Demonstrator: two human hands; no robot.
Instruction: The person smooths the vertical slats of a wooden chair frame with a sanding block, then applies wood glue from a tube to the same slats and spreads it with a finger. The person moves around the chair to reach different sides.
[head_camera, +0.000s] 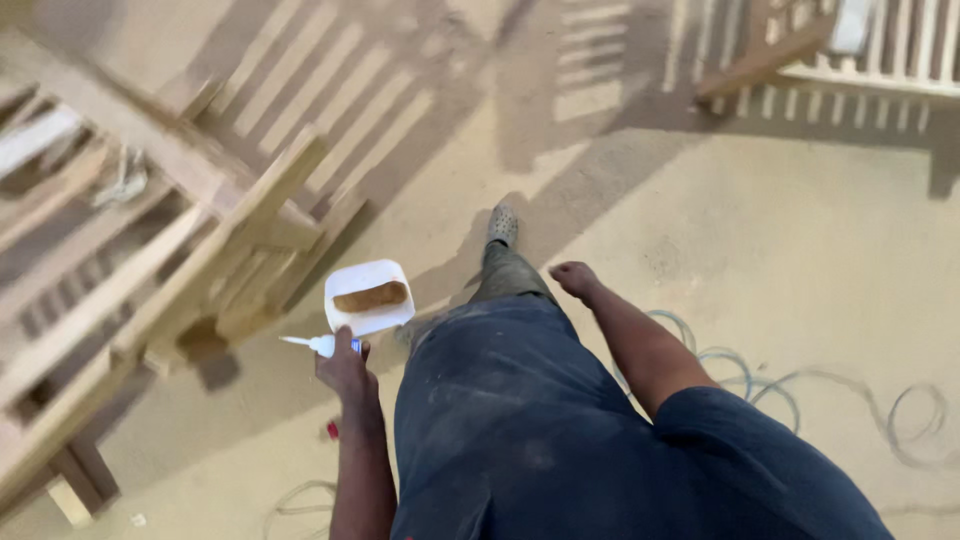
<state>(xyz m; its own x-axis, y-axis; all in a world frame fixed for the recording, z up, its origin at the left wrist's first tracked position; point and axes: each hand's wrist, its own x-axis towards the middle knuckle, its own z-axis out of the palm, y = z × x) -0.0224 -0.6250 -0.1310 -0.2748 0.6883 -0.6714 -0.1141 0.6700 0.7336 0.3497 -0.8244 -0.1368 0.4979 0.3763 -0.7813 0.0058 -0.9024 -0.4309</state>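
the left hand (345, 368) is closed around a white glue bottle (318, 345), its thin nozzle pointing left, and the same hand also carries a white tray (368, 296) just above the bottle; how the fingers catch the tray's edge is hidden. a brown heap of sawdust-like stuff (371, 296) lies in the tray. the right hand (573, 279) hangs free at the person's side, fingers curled into a loose fist, holding nothing. one shoe (502, 224) is forward on the dusty floor (800, 260). to the left stands a bare wooden slatted frame (150, 230), close to the tray. another slatted piece (850, 60) sits well apart at top right. a thin hose (800, 385) loops on the floor at the right.
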